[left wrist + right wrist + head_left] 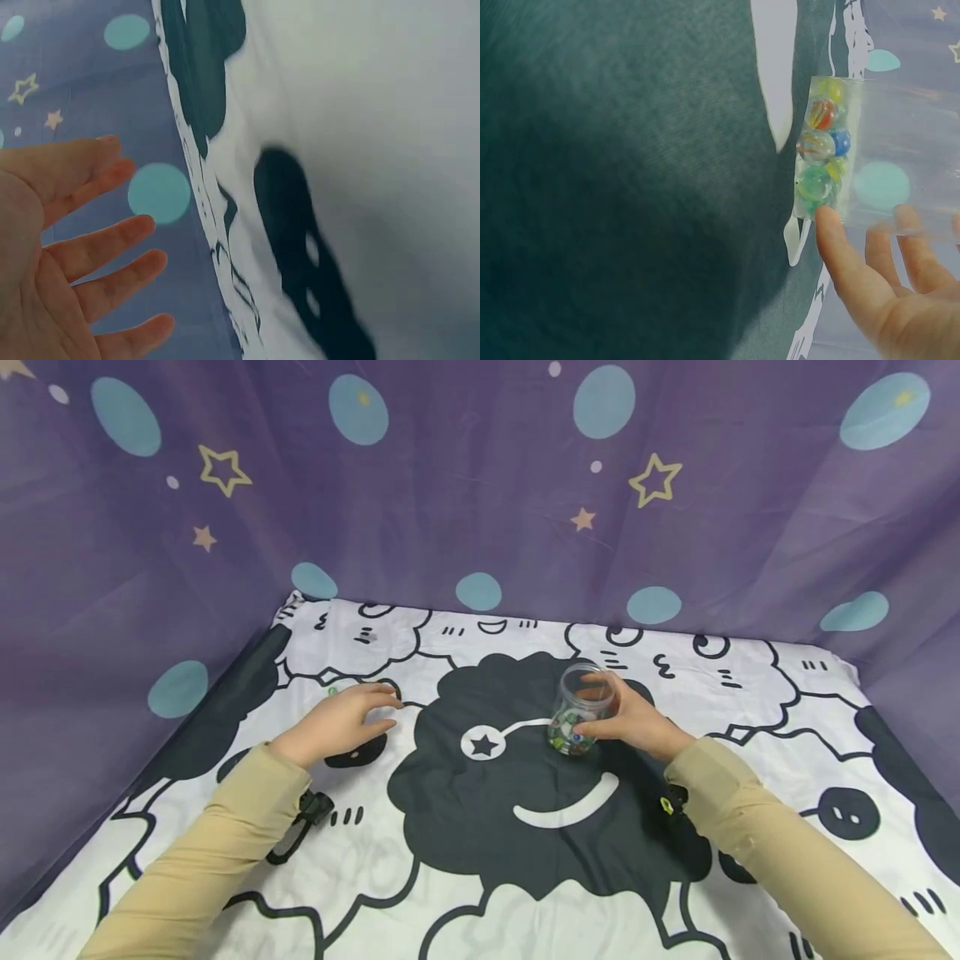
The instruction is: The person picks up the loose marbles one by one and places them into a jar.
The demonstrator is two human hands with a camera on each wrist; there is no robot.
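My right hand (pixel 626 720) grips a clear, wide-mouthed jar (pixel 562 714) from its right side, thumb on the near side and fingers round the back. Coloured glass marbles (pixel 817 146), green, blue, yellow and orange among them, lie in the bottom of the jar. The jar stands about upright, and no lid shows on its rim. Whether its base touches the cloth I cannot tell. To the left, my left hand (pixel 337 720) hovers over the cloth with fingers spread and slightly bent, holding nothing. Just beyond it shows a small green thing (pixel 332 691), too small to identify.
A white and black cloth with cartoon faces (pixel 480 843) covers the table. Behind it and at both sides hangs a purple curtain (pixel 480 485) with stars and blue ovals. Dark straps with devices (pixel 315 808) sit at both wrists.
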